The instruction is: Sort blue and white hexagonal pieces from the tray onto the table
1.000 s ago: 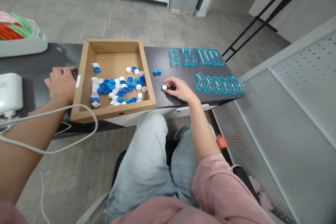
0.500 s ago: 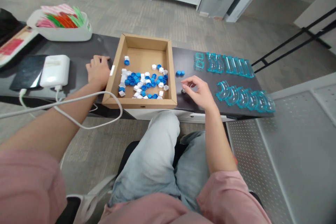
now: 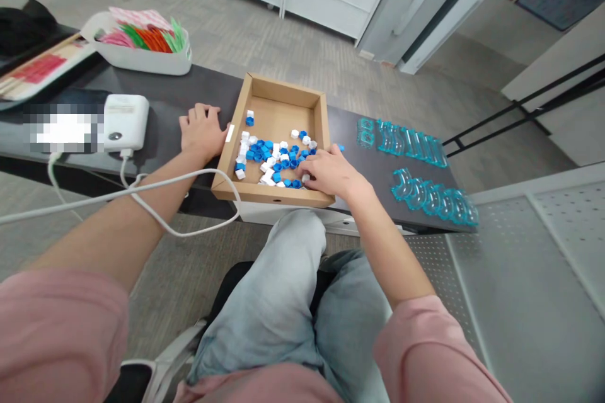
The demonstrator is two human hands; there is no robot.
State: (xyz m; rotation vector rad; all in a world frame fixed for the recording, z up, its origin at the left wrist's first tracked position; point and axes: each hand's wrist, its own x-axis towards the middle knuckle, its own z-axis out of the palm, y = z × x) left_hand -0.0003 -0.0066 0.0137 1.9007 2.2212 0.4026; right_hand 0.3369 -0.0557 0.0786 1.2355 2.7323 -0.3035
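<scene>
A shallow cardboard box (image 3: 286, 93) holds many small hexagonal pieces, white and blue; among them are a blue piece (image 3: 249, 121) and a white piece (image 3: 295, 134). My left hand (image 3: 202, 132) lies on the dark table against the box's left side, fingers spread, holding nothing. Reaching over the right wall, my right hand (image 3: 331, 171) has its bent fingers down among the pieces at the near right corner. Its thumb and fingers look apart around a white piece (image 3: 305, 179); contact is partly hidden. Just beyond that hand, a bit of blue piece (image 3: 341, 148) shows on the table.
Clear teal plastic parts (image 3: 411, 143) stand in rows at the right, with curved teal ones (image 3: 432, 196) nearer me. Left are a white charger (image 3: 126, 123) and a white basket (image 3: 142, 62) of colourful sticks. A white cable (image 3: 189, 234) crosses my left forearm.
My right hand has moved left from the table beside the blue pieces into the box. My left hand stays by the box's left side. The camera view has shifted and tilted.
</scene>
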